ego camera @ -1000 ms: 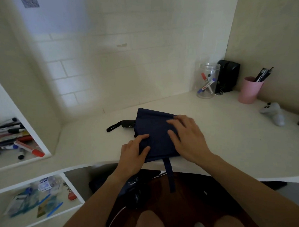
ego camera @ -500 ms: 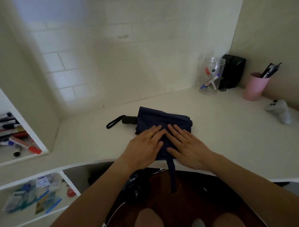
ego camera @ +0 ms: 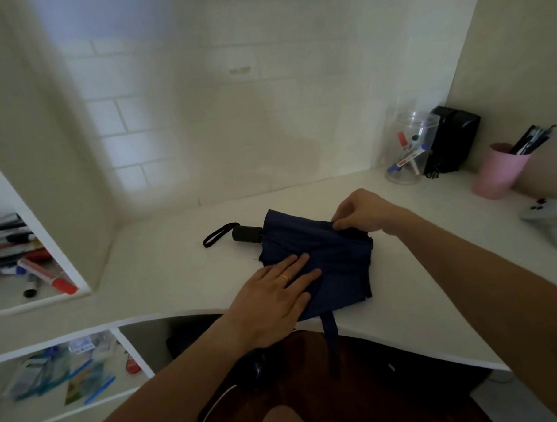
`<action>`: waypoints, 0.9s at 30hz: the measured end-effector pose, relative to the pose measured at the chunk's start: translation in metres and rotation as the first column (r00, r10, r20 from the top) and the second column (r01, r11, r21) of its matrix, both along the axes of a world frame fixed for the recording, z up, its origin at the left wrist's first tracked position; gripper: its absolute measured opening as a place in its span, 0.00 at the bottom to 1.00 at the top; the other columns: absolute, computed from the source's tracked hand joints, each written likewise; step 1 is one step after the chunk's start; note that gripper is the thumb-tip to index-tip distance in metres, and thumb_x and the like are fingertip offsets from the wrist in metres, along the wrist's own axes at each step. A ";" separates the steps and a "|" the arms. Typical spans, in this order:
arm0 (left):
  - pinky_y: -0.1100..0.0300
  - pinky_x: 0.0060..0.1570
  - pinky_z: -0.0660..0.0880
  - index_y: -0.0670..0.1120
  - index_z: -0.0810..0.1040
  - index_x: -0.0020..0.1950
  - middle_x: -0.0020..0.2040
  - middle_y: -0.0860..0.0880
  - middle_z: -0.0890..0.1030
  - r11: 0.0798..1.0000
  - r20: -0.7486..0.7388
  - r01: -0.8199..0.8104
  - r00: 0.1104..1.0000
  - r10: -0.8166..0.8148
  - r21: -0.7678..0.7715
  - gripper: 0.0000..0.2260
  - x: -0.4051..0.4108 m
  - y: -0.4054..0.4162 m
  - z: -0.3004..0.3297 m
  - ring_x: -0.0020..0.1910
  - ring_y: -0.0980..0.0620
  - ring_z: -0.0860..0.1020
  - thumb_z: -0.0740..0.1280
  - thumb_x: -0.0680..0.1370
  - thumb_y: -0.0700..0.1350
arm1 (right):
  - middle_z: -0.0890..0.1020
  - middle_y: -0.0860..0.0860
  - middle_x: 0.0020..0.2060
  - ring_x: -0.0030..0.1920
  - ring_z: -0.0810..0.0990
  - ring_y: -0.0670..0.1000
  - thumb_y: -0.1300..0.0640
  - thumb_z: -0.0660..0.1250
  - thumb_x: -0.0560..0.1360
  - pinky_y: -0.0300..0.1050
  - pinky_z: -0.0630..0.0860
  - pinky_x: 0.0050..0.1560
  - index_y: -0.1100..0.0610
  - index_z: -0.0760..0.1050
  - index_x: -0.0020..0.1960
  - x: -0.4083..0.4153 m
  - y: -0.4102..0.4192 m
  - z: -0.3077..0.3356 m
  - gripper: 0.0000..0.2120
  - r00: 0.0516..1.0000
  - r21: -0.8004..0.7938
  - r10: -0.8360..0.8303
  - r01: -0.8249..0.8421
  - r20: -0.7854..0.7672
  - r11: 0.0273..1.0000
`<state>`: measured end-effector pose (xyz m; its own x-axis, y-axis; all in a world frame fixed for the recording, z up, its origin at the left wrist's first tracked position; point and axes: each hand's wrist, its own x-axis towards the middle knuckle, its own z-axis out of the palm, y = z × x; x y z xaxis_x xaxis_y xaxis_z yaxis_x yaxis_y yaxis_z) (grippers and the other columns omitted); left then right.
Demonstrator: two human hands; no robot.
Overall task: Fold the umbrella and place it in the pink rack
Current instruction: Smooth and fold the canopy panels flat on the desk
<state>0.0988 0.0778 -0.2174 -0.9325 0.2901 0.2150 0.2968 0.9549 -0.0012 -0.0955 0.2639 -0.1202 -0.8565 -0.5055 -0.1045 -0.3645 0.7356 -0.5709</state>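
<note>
Umbrella point(ego camera: 330, 256) under both hands; pink cup point(ego camera: 497, 172) far right.

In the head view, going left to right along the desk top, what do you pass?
Black wrist strap → umbrella handle → navy umbrella canopy, left hand flat on it, right hand pinching its far edge → clear jar of markers → black box → pink cup → white game controller.

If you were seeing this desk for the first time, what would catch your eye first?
The navy umbrella lying mid-desk, with the left hand pressing flat on its near side and the right hand pinching the fabric's far edge. Next, the pink cup of pens at the far right, beside a clear jar of markers.
</note>
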 end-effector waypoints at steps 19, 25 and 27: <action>0.53 0.78 0.54 0.56 0.55 0.82 0.83 0.51 0.51 0.999 0.010 -0.031 0.999 0.031 -0.007 0.27 0.002 0.008 0.003 0.82 0.52 0.51 0.40 0.83 0.58 | 0.82 0.57 0.56 0.48 0.80 0.53 0.48 0.75 0.73 0.43 0.71 0.39 0.64 0.74 0.66 0.035 0.013 0.031 0.29 0.888 -0.294 -0.316 0.417 0.333 0.860; 0.52 0.76 0.60 0.55 0.60 0.81 0.83 0.49 0.56 1.000 -0.055 -0.023 0.998 0.023 0.000 0.25 0.002 0.006 0.001 0.80 0.49 0.58 0.44 0.84 0.57 | 0.84 0.60 0.49 0.44 0.84 0.52 0.68 0.75 0.71 0.42 0.82 0.44 0.59 0.80 0.61 0.057 0.020 0.035 0.20 0.947 -0.618 -0.172 0.308 0.271 0.724; 0.52 0.74 0.63 0.55 0.62 0.80 0.82 0.49 0.59 1.000 -0.087 -0.021 0.996 0.022 0.011 0.24 0.002 0.006 0.001 0.78 0.48 0.63 0.46 0.84 0.57 | 0.84 0.61 0.49 0.47 0.84 0.55 0.69 0.75 0.71 0.50 0.84 0.51 0.56 0.80 0.61 0.074 0.028 0.028 0.20 0.967 -0.665 -0.121 0.241 0.222 0.707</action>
